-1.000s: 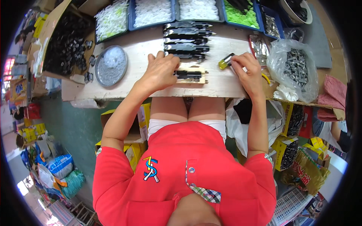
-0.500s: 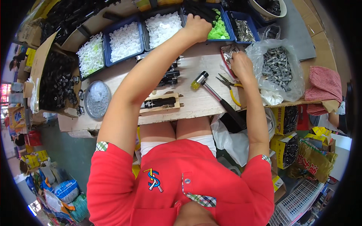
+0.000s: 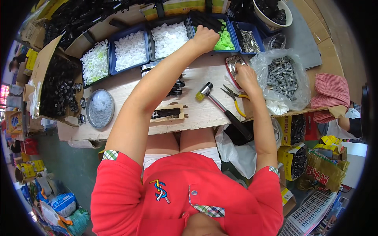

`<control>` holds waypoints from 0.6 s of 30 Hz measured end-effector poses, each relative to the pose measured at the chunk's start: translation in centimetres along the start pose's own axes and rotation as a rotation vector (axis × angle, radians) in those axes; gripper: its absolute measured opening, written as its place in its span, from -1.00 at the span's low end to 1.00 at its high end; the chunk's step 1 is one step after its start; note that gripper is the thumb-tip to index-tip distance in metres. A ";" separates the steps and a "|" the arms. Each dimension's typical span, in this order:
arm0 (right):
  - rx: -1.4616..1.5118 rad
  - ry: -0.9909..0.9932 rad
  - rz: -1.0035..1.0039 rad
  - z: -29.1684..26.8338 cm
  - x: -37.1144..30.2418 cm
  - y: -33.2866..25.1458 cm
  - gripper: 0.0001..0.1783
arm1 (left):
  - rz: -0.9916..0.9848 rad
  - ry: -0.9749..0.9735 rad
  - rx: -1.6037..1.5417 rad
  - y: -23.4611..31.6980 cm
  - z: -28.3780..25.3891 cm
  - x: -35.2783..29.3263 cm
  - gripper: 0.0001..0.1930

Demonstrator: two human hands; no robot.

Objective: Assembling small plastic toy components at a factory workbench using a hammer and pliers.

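Note:
My left hand (image 3: 206, 38) reaches to the far bin, its fingers curled at the black parts (image 3: 204, 20) that lie over bright green plastic pieces (image 3: 225, 40). What those fingers hold, if anything, is hidden. At the small red tray (image 3: 230, 74) of thin metal pins (image 3: 235, 60), my right hand (image 3: 246, 76) has its fingertips pinched together; I cannot make out what is between them. Below it lie yellow-handled pliers (image 3: 235, 100) and a hammer (image 3: 224, 108). A black part (image 3: 167, 113) sits in a wooden fixture (image 3: 181, 111) near the table's front edge.
Bins of white plastic pieces (image 3: 130, 50) line the back left, with a bin of metal pins (image 3: 249, 41) at right. A plastic bag of grey metal parts (image 3: 282, 74) stands beside my right arm. At left are a round clear dish (image 3: 100, 109) and a box of black parts (image 3: 59, 86).
The view has shifted slightly. My left hand stays at the black parts and green pieces, and my right hand remains at the red tray with its fingers still bent down.

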State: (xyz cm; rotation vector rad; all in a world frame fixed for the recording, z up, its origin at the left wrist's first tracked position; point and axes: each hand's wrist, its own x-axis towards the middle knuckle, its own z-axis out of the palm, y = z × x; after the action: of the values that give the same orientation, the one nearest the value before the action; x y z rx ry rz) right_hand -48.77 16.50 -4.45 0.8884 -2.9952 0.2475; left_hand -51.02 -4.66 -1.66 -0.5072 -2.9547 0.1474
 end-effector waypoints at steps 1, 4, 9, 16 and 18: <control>-0.002 0.007 0.000 0.2 -0.1 0.5 -0.82 | -0.084 0.062 -0.104 -0.2 -0.4 0.0 -0.89; 0.063 0.072 -0.021 0.4 -0.6 1.3 -0.83 | -0.224 0.252 -0.572 -0.9 -1.9 -0.9 -0.91; 0.090 0.108 0.021 0.8 -0.9 0.7 -0.85 | -0.385 0.328 -1.786 0.0 -4.2 -6.5 -0.84; -0.024 0.039 0.001 1.3 1.2 -0.1 -0.83 | -0.322 0.289 -2.477 4.3 -2.7 -16.8 -0.89; 0.000 0.066 -0.063 0.7 0.7 0.1 -0.83 | -0.323 0.289 -2.558 5.1 -2.2 -19.7 -0.87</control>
State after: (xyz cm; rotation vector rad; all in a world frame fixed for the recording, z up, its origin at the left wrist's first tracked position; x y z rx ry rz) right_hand -49.33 16.09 -5.12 0.9527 -2.9014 0.2698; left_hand -30.66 -6.34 -2.45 0.0011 -1.0395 -3.0279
